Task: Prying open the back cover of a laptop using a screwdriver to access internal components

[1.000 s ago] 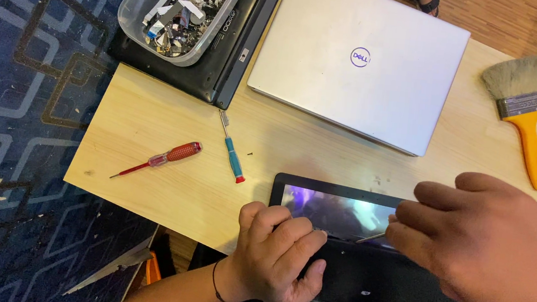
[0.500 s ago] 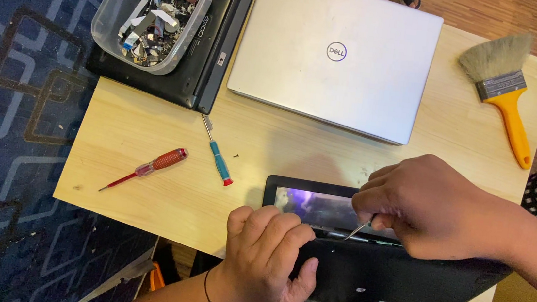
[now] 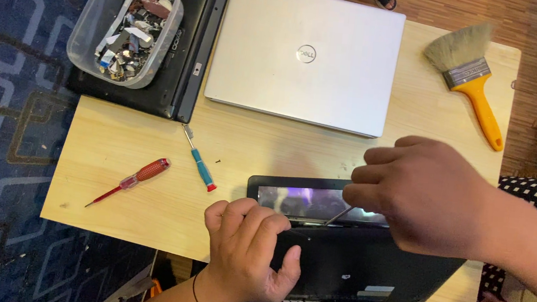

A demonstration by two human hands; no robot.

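Observation:
A small black laptop [image 3: 362, 271] lies at the near edge of the wooden table [image 3: 143, 152], its glossy screen part [image 3: 296, 200] showing at the back. My left hand [image 3: 249, 254] presses down on the black body's left end with curled fingers. My right hand [image 3: 422, 192] hovers over the right side and pinches a thin metal tool [image 3: 335, 216], whose tip sits at the seam between screen and body.
A closed silver laptop [image 3: 304, 56] lies at the back, beside a black laptop [image 3: 187, 38] carrying a clear tub of small parts [image 3: 126, 22]. A red screwdriver [image 3: 131, 180] and a teal screwdriver [image 3: 200, 161] lie at the left. A yellow-handled brush [image 3: 472, 79] rests at the right.
My right hand has shifted left along the seam with the thin tool. The view has moved a little; my left hand stays on the black laptop.

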